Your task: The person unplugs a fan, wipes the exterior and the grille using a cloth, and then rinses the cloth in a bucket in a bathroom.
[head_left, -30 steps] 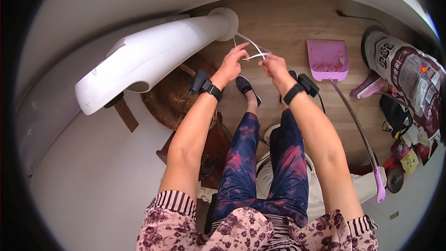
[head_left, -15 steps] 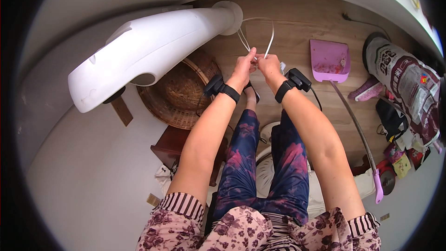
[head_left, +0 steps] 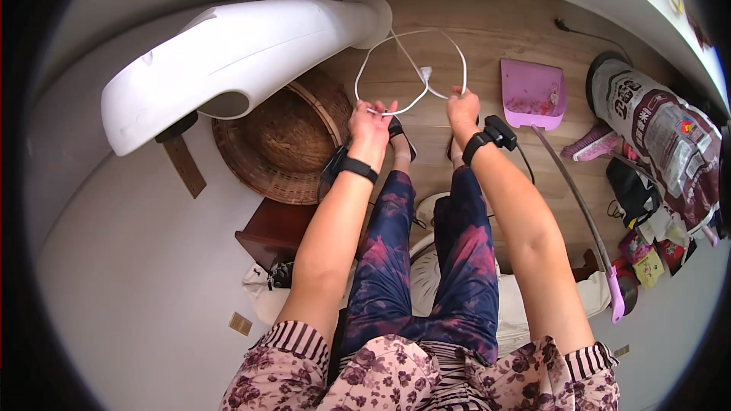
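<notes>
A white power cord (head_left: 462, 61) makes wide loops above the floor, between my hands and the base of a tall white appliance (head_left: 251, 42). My left hand (head_left: 371, 128) holds the near left side of a loop, with the cord running between its thumb and fingers. My right hand (head_left: 462, 109) is closed on the cord at the right side. In the middle, between the loops, shows the cord's white plug (head_left: 426, 74). The appliance has a smooth curved body and a round base (head_left: 373, 19) at the far end.
A round woven basket (head_left: 282, 144) lies left of my feet, under the appliance. To the right are a pink dustpan (head_left: 533, 91) with debris and a long handle, a printed sack (head_left: 655, 129), a pink shoe (head_left: 590, 144) and a black plug (head_left: 562, 24). A white fan (head_left: 430, 281) shows between my legs.
My hands were close together with the cord gathered between them. They have moved apart, left hand to the left, right hand to the right, and the cord has spread into wider loops.
</notes>
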The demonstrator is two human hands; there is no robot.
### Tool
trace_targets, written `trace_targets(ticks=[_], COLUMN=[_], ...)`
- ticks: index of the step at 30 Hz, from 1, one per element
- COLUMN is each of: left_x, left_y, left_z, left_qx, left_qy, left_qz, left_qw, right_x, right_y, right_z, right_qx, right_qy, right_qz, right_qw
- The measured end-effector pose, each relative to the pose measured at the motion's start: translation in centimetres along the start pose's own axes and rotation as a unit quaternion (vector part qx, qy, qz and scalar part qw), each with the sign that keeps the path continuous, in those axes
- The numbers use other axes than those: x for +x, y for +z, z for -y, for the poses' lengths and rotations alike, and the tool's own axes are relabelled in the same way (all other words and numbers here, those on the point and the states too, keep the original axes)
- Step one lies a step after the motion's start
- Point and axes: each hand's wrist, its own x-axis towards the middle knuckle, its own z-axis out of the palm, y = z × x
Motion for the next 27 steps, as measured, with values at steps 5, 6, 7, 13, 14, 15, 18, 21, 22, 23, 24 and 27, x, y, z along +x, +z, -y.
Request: trace_targets(ticks=[5, 6, 7, 13, 14, 15, 18, 21, 22, 23, 24, 27], left_x=[-3.5, -4.7, -5.7, -9.2, -9.5, -9.7, -10.2, -10.7, -10.7, -10.7, -10.8, -10.3], left_y=[-5.6, -6.1, -6.4, -7.8, -7.9, -8.2, -9.4, -9.8, -9.9, -10.1, -10.6, -11.9], left_z=[-2.3, -2.6, -2.7, -2.9, -2.6, -2.3, -2.5, -2.3, -2.2, -2.3, -2.6, -3.2], left_qx=[-0.071, -0.064, -0.069, 0.007, -0.014, -0.037, -0.105, -0.176, -0.183, -0.190, -0.192, -0.225], left_qy=[-0.160, -0.165, -0.168, -0.131, -0.142, -0.159, -0.182, -0.221, -0.229, -0.237, -0.231, -0.238], left_qz=[0.122, 0.128, 0.129, 0.210, 0.211, 0.196, 0.176, 0.192, 0.178, 0.162, 0.163, 0.125], left_qw=[0.977, 0.976, 0.975, 0.969, 0.967, 0.967, 0.962, 0.940, 0.939, 0.939, 0.940, 0.937], right_x=[2.5, 2.9, 3.1, 0.6, -0.4, -1.9, -7.9, -13.7, -14.9, -16.1, -17.9, -20.3], right_y=[-2.0, -2.4, -2.8, -3.6, -3.8, -4.2, -4.7, -5.2, -5.1, -5.0, -5.5, -7.0], right_z=[-4.0, -4.4, -4.8, -3.3, -3.0, -2.4, 0.1, 0.0, -0.8, -1.5, -1.3, -1.8], right_qx=[0.235, 0.232, 0.255, 0.295, 0.277, 0.256, 0.202, 0.205, 0.152, 0.099, 0.102, 0.148], right_qy=[0.242, 0.239, 0.235, 0.215, 0.203, 0.191, 0.064, -0.012, -0.025, -0.037, -0.051, -0.049], right_qz=[0.097, 0.095, 0.110, 0.225, 0.285, 0.344, 0.463, 0.519, 0.520, 0.522, 0.527, 0.566], right_qw=[0.936, 0.938, 0.931, 0.903, 0.895, 0.883, 0.860, 0.830, 0.840, 0.847, 0.842, 0.810])
